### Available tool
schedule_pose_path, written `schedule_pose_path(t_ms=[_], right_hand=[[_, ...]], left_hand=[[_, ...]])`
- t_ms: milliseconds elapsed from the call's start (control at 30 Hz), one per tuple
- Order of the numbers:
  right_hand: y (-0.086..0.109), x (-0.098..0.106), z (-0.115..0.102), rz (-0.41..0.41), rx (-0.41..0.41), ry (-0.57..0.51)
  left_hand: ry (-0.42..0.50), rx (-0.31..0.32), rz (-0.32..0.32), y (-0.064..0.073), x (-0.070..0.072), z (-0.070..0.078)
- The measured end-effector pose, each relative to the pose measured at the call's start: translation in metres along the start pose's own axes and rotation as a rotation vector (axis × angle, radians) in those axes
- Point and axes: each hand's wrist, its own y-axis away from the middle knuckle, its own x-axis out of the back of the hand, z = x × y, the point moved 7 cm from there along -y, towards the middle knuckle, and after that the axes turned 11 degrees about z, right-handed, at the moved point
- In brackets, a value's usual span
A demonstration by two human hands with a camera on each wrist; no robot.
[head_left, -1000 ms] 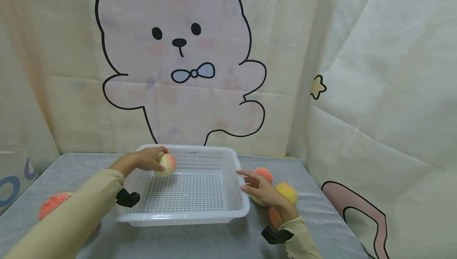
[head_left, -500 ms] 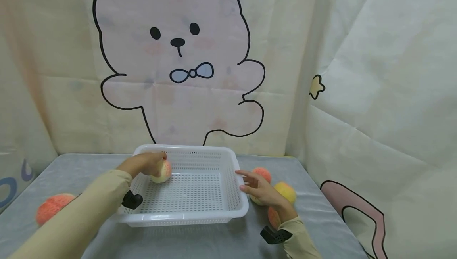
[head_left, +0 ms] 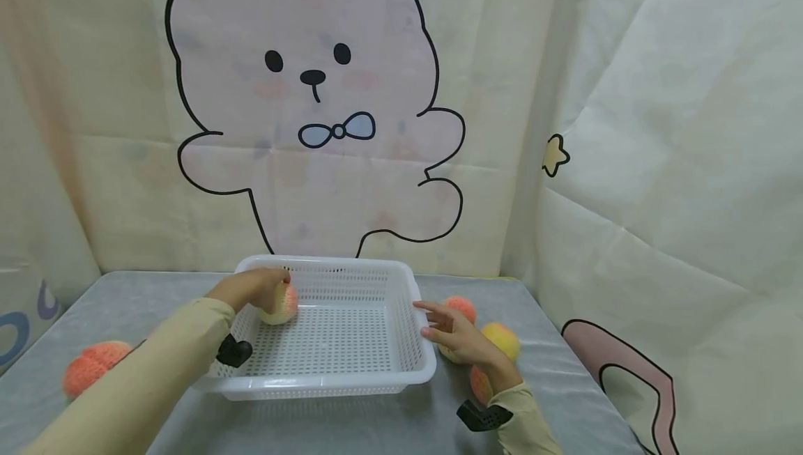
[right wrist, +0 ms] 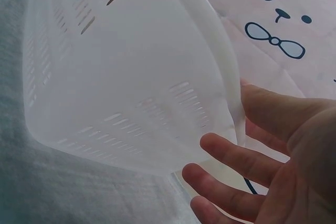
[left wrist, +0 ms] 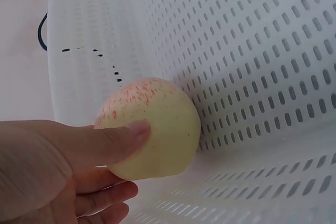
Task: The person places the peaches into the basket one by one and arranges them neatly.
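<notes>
Your left hand [head_left: 251, 289] grips the peach [head_left: 280, 302] low in the basket [head_left: 351, 385] at frame centre, so uncurl those fingers next while your right hand [head_left: 454, 333], fingers straight, steadies the rim.

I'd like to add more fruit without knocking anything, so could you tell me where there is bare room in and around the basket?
Most of the basket floor is free, from the peach held by the left hand in the far-left corner across to the right wall. The grey table in front is bare too. Right of the basket is crowded: the right hand and loose peaches.
</notes>
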Motion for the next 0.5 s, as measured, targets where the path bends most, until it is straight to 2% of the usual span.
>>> schedule_pose_path(t_ms=[167, 267, 500], right_hand=[[0.000, 0.001, -0.001, 0.000, 0.000, 0.002], [0.000, 0.002, -0.002, 0.001, -0.006, -0.001], [0.000, 0.000, -0.001, -0.008, -0.018, -0.020]], left_hand=[[-0.013, -0.092, 0.031, 0.001, 0.009, 0.002], [0.012, -0.143, 0.060, 0.003, 0.016, 0.004], [0.125, -0.166, 0.094, 0.007, 0.024, -0.002]])
